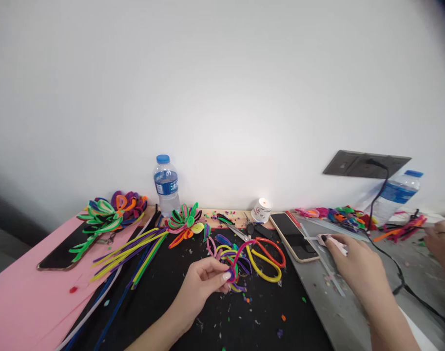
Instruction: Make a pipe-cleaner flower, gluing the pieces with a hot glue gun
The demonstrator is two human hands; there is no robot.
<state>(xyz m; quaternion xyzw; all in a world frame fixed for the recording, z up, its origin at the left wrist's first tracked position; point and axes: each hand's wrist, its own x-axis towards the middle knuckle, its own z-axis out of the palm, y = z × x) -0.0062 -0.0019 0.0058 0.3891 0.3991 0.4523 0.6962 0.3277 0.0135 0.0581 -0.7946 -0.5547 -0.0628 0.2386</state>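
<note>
My left hand (211, 278) is closed in a pinch on a pink and purple pipe cleaner piece (238, 254), a magenta loop rising from its fingertips. Just beyond it, looped pipe cleaners (224, 251) lie on the black mat (193, 317). My right hand (357, 265), reaching to the right, is closed around what looks like a small pink-and-white glue gun (332, 243); its narrow tip points left, and fingers partly cover it. Scissors (266, 258) with red and yellow handles lie between my hands. A pale phone (293, 236) rests left of the glue gun.
Pipe cleaner flowers (185, 224) and loose stems (134, 253) lie left, near a dark phone (63, 248). A water bottle (166, 187) and white spool (261, 210) stand by the wall. At right are a black cord (390, 258), another bottle (396, 195) and another person's hand (441, 243).
</note>
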